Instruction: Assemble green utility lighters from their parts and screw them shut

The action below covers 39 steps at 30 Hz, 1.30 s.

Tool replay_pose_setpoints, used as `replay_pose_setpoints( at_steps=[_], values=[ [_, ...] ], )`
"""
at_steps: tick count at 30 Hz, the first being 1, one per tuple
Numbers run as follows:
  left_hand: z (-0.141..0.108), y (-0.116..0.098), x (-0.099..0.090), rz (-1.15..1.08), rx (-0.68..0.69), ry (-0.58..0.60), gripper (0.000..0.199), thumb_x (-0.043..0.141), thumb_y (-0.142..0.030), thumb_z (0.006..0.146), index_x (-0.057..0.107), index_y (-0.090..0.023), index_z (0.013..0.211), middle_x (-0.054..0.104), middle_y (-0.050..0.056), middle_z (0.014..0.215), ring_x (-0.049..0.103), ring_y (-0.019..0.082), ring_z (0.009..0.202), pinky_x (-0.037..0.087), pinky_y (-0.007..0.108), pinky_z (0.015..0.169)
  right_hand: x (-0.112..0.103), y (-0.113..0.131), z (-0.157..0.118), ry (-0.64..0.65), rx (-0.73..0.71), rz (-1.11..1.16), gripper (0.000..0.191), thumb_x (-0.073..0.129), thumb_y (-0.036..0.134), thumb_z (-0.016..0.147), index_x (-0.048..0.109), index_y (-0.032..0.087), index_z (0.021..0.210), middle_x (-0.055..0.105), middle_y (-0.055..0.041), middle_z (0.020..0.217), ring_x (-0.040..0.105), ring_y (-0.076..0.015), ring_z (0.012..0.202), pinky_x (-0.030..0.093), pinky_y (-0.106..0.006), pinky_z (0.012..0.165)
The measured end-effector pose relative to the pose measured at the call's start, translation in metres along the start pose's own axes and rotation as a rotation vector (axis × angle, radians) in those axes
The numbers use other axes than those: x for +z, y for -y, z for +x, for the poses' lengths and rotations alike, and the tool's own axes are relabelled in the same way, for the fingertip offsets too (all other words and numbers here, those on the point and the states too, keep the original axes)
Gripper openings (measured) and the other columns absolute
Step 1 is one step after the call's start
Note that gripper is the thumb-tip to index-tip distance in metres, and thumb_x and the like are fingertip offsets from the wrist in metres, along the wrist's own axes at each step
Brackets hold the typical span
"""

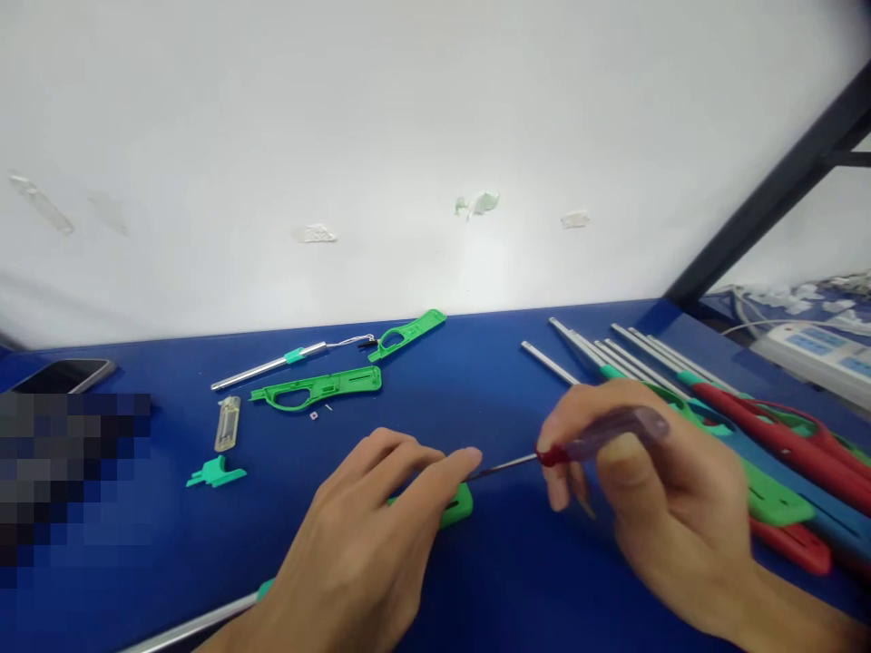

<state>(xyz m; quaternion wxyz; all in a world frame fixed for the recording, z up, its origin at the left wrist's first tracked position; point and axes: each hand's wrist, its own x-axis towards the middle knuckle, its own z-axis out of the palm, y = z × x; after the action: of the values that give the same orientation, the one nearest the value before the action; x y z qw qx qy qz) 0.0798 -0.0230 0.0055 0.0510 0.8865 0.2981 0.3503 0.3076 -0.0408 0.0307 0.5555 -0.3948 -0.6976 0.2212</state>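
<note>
My left hand (371,521) is closed over a green long-nosed lighter (457,508) lying on the blue table; its metal tube and teal collar come out below my wrist. In my right hand (680,508) is a screwdriver (605,437) with a see-through purple and red handle. The screwdriver's thin shaft points left, and its tip is by my left fingertips, over the lighter's edge. Whether the tip touches the lighter I cannot tell. Beyond my left hand lie two green casing halves (344,381), (412,334) and a metal tube (269,365) with wires.
A clear fuel tank (228,423) and a teal plastic piece (216,472) lie at the left, with tiny parts near the casing. Several red, green and blue lighters (782,435) are piled at the right. A phone (64,375) rests at far left; a white wall stands behind.
</note>
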Motion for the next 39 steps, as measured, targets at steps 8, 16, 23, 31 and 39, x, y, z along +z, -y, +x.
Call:
replay_pose_setpoints(
  at_steps=[8,16,23,31,39],
  values=[
    [0.009,-0.005,0.015,-0.107,-0.085,-0.009,0.030,0.060,-0.011,0.100,0.065,-0.026,0.126,0.073,-0.003,0.098,0.069,0.009,0.083,0.054,0.017,0.076,-0.003,-0.001,0.005,0.068,-0.058,-0.085,0.024,0.051,0.042,0.109,0.065,0.027,0.099,0.063,0.0079,0.070,0.058,-0.0047,0.053,0.045,-0.017,0.050],
    [0.009,-0.004,0.006,-0.097,-0.160,-0.046,0.031,0.065,-0.015,0.097,0.065,-0.033,0.122,0.077,-0.012,0.091,0.072,0.003,0.072,0.053,0.007,0.074,-0.001,-0.002,0.004,0.117,-0.078,-0.005,0.029,0.052,0.051,0.107,0.066,0.027,0.101,0.066,0.0072,0.077,0.059,-0.0049,0.058,0.047,-0.017,0.054],
    [0.010,0.001,0.006,-0.095,-0.112,-0.016,0.027,0.065,-0.014,0.098,0.066,-0.031,0.120,0.078,-0.007,0.097,0.073,0.009,0.082,0.056,0.017,0.075,-0.001,-0.007,0.003,0.173,-0.062,0.000,0.029,0.053,0.052,0.106,0.067,0.027,0.103,0.069,0.0050,0.080,0.058,-0.0071,0.059,0.046,-0.019,0.057],
    [0.007,0.006,0.011,-0.144,-0.111,0.060,0.032,0.065,-0.012,0.099,0.065,-0.029,0.126,0.077,-0.007,0.101,0.072,0.009,0.086,0.054,0.017,0.079,0.001,-0.004,0.005,0.221,-0.030,-0.041,0.025,0.056,0.048,0.105,0.067,0.027,0.098,0.069,0.0047,0.076,0.059,-0.0087,0.057,0.047,-0.021,0.056],
    [0.003,0.006,0.010,-0.172,-0.106,0.082,0.033,0.055,-0.009,0.101,0.065,-0.030,0.124,0.076,-0.005,0.099,0.072,0.009,0.086,0.054,0.019,0.077,0.003,-0.003,0.007,0.221,0.014,-0.014,0.007,0.067,0.024,0.100,0.068,0.025,0.094,0.066,0.0084,0.078,0.056,-0.0040,0.058,0.044,-0.015,0.056]
  ],
)
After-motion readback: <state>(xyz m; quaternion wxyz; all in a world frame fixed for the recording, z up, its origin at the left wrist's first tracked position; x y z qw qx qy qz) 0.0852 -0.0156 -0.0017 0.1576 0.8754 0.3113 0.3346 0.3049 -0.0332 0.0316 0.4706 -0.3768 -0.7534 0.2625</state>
